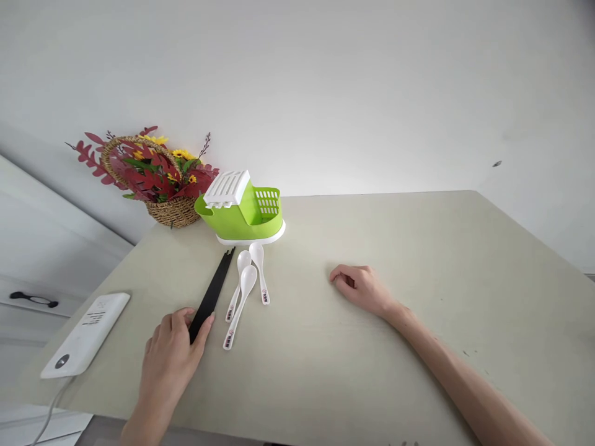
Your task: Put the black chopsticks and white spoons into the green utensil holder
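A bundle of black chopsticks [212, 293] lies slantwise on the table, its far tips close to the green holder. My left hand [173, 347] grips the near end of the bundle between thumb and fingers. Just right of it are three white spoons [248, 280], two of them overlapping, with printed marks on their handles. Behind them stands a green utensil holder [237, 220] with a white slotted top and white base. My right hand [361, 287] rests on the table to the right, fingers curled in, with nothing seen in it.
A wicker basket [173, 212] of red leaves and yellow flowers stands at the back left, beside the holder. A white power strip [88, 334] with a cable lies along the left edge of the pale table [418, 235]. A plain wall [348, 93] rises behind.
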